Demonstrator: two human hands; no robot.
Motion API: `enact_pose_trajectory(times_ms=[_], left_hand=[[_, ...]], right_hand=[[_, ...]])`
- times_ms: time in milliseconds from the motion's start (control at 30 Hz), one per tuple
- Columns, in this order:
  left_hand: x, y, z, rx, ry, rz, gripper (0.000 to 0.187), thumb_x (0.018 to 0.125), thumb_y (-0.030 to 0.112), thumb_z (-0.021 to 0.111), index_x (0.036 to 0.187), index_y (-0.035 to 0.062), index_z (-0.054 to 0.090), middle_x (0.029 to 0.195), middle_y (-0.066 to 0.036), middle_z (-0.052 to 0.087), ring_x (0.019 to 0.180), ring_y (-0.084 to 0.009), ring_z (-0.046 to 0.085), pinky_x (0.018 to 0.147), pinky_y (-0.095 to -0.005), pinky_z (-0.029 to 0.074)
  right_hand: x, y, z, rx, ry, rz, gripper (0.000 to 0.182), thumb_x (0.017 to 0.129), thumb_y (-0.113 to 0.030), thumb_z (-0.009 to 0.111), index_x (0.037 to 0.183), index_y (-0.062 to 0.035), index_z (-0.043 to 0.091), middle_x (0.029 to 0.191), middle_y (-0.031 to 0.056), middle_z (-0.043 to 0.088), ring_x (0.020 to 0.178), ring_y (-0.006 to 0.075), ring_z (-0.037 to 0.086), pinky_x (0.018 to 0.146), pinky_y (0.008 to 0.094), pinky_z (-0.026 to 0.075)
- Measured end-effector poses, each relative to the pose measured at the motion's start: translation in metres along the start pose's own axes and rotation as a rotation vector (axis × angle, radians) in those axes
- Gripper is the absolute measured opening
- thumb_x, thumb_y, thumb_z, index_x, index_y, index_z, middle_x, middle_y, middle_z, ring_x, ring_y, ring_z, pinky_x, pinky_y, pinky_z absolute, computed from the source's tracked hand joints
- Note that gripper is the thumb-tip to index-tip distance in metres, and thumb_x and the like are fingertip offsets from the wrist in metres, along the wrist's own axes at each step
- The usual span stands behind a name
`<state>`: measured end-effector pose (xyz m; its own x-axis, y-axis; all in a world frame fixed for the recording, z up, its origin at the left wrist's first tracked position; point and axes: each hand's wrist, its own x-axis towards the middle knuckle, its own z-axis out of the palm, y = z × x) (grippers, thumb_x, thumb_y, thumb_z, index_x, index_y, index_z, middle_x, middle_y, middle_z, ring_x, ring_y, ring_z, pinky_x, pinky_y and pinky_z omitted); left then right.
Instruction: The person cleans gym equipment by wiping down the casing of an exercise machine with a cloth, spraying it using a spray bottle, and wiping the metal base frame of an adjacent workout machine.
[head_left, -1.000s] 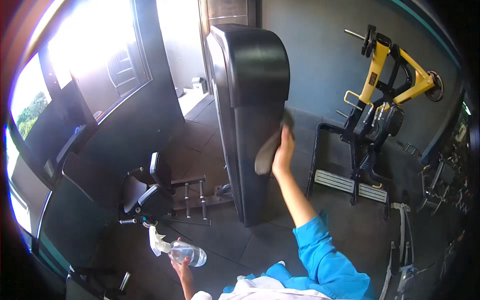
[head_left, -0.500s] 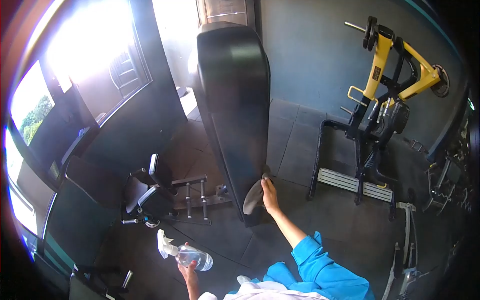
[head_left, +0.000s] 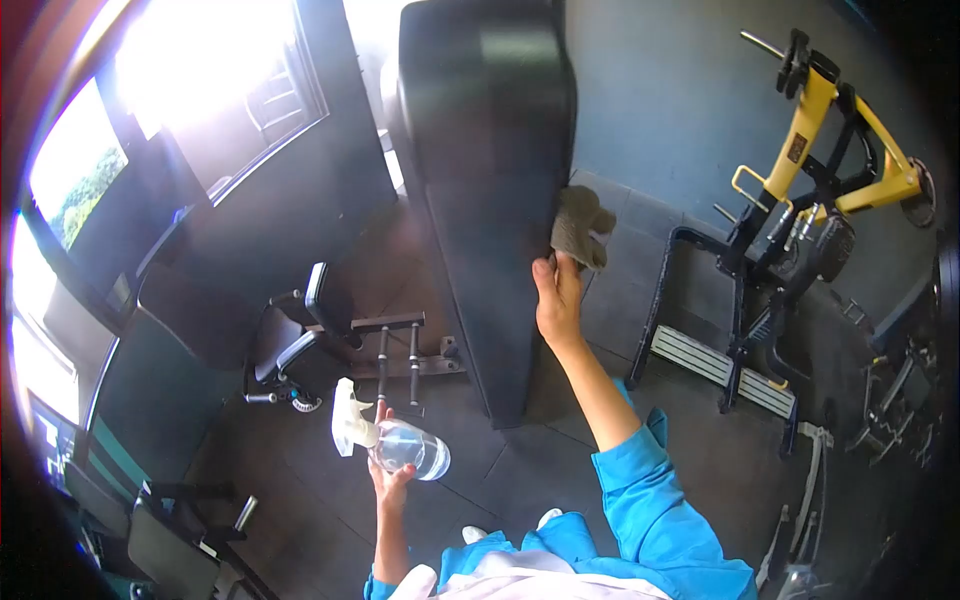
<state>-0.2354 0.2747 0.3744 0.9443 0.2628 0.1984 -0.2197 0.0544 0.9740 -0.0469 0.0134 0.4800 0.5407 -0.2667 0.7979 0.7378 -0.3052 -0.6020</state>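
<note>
A clear spray bottle (head_left: 415,450) with a white trigger head is gripped in my left hand (head_left: 391,482), tilted on its side above the floor. My right hand (head_left: 560,305) holds a greyish-brown cloth (head_left: 580,228) against the right edge of a tall black machine housing (head_left: 490,190). The thumb lies along the housing's front face, while the other fingers are partly hidden behind the cloth and the edge.
A yellow and black weight machine (head_left: 800,150) stands at the right by the wall. To the left is a seated machine with pads (head_left: 290,340). Another black bench (head_left: 170,550) sits at the lower left. Bright windows (head_left: 200,90) line the left wall.
My right hand has moved up the housing's right edge with the cloth, from the lower front face. My left hand with the spray bottle has risen slightly and shifted right. The view has shifted.
</note>
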Motion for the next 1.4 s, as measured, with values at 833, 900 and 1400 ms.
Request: enact_pose_trajectory(times_ms=[833, 900, 1400], left_hand=[[-0.036, -0.348, -0.074, -0.108, 0.019, -0.003, 0.112, 0.056, 0.049, 0.08, 0.143, 0.0026, 0.027, 0.136, -0.013, 0.041, 0.113, -0.0201, 0.048, 0.094, -0.033, 0.042], [-0.043, -0.393, -0.086, -0.125, 0.008, 0.022, 0.11, 0.057, 0.043, 0.081, 0.144, 0.0026, 0.026, 0.132, -0.012, 0.043, 0.11, -0.0196, 0.05, 0.091, -0.0314, 0.044], [-0.066, -0.513, -0.107, -0.055, 0.058, -0.066, 0.089, 0.057, 0.02, 0.067, 0.14, 0.0063, 0.037, 0.113, -0.007, 0.053, 0.097, -0.0176, 0.055, 0.086, -0.0294, 0.045]], right_hand=[[-0.321, 0.226, -0.004, 0.151, -0.04, 0.146, 0.041, 0.095, -0.026, 0.05, 0.12, 0.0038, 0.037, 0.123, 0.0137, 0.044, 0.115, 0.0217, 0.039, 0.101, 0.0351, 0.026], [-0.35, 0.253, -0.002, 0.13, -0.043, 0.108, 0.054, 0.095, -0.028, 0.051, 0.132, 0.0071, 0.032, 0.134, 0.018, 0.041, 0.124, 0.0263, 0.037, 0.107, 0.0381, 0.023], [-0.19, 0.21, -0.019, -0.92, -0.398, -0.543, 0.064, 0.083, -0.051, 0.058, 0.115, 0.0045, 0.057, 0.109, 0.0256, 0.061, 0.107, 0.0417, 0.055, 0.097, 0.0491, 0.038]])
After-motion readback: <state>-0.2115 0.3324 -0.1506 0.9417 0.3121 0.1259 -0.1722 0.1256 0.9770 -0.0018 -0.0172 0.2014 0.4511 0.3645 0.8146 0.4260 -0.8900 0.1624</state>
